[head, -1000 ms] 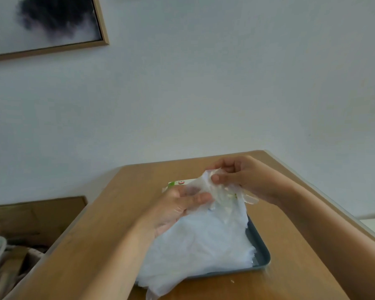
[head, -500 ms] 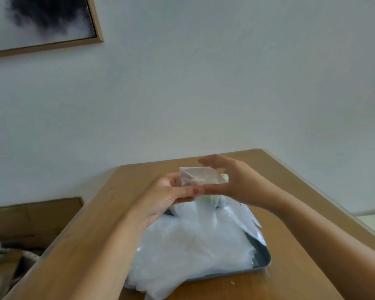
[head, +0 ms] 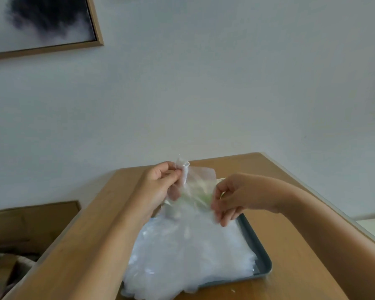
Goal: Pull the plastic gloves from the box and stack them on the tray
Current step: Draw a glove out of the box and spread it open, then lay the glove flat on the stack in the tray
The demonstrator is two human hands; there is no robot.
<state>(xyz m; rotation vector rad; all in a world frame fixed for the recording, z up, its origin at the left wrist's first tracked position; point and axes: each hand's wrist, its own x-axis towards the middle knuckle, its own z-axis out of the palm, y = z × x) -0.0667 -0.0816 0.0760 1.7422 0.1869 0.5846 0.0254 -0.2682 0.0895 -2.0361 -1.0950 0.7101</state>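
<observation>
A clear plastic glove (head: 196, 182) is stretched in the air between my two hands above the far end of the tray. My left hand (head: 160, 187) pinches its upper left corner, and my right hand (head: 230, 198) pinches its right edge lower down. Below them a thick heap of translucent gloves (head: 191, 256) fills the grey-blue tray (head: 260, 254) and spills over its near left edge. The glove box is almost hidden behind the held glove; only a pale green patch (head: 205, 197) shows through the plastic.
The tray sits on a wooden table (head: 290, 245) whose right edge runs close to a white wall. A lower wooden surface (head: 30, 221) with cluttered items lies to the left. A framed picture (head: 43, 22) hangs on the wall at top left.
My hands have moved apart, spreading the glove wide between them. My left hand has risen a little and my right hand has shifted right and down.
</observation>
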